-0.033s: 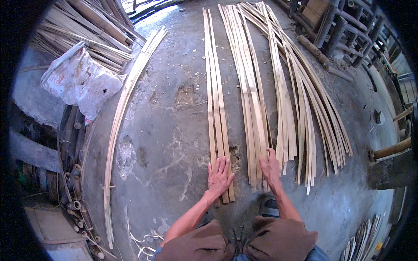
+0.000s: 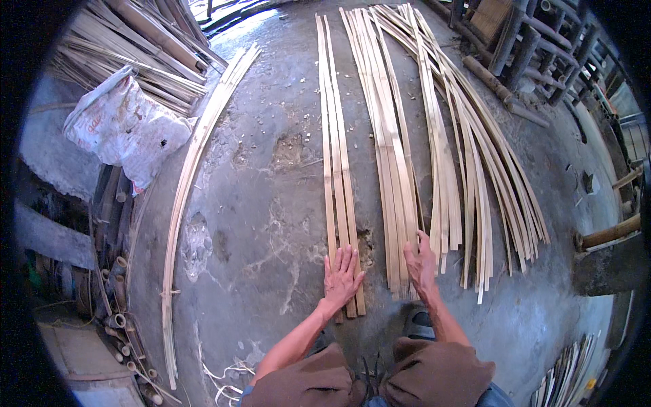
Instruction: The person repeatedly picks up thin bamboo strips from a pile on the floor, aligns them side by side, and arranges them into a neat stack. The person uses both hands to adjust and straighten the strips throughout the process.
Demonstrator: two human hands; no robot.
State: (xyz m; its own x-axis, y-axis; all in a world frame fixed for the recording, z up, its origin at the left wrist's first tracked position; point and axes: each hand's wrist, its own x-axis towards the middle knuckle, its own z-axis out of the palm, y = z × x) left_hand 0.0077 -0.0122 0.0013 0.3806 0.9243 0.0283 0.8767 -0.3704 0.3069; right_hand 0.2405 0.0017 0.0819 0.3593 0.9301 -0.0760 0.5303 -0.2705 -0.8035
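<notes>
Long, flat, pale bamboo strips lie lengthwise on the floor in front of me. My left hand rests flat, fingers stretched, across the near end of a narrow group of bamboo strips. To its right, my right hand is bent round the right edge of a wider bundle of bamboo strips, thumb on top and index finger at the side. It seems to grip the outermost strip; some of its fingers are hidden. Further right, more strips fan out, some crossing at their far ends.
At the left lies a tied bundle of strips. Beyond it are a white sack, split bamboo and stacked bamboo poles. A bamboo frame stands far right. Thin strips lie near right, on grey concrete.
</notes>
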